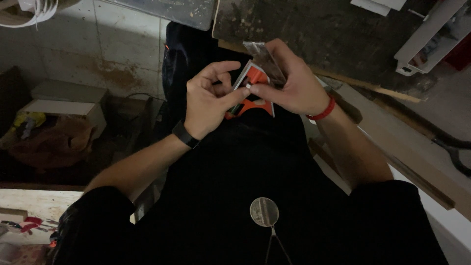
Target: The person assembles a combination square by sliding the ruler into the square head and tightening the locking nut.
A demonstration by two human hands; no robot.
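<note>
The square tool (252, 93) was held in front of the torso, pinched between the left hand (211, 100) on its left and the right hand (289, 83) on its right. Beyond the tool, the workbench (319, 34) was seen; well left of it, boxes (68, 100) were stacked.

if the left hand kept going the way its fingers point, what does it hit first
Most likely the orange and clear blister pack it is already pinching: the left hand points right, toward the right hand, which grips the same pack from the other side. Depth is hard to judge in this dim view.
</note>
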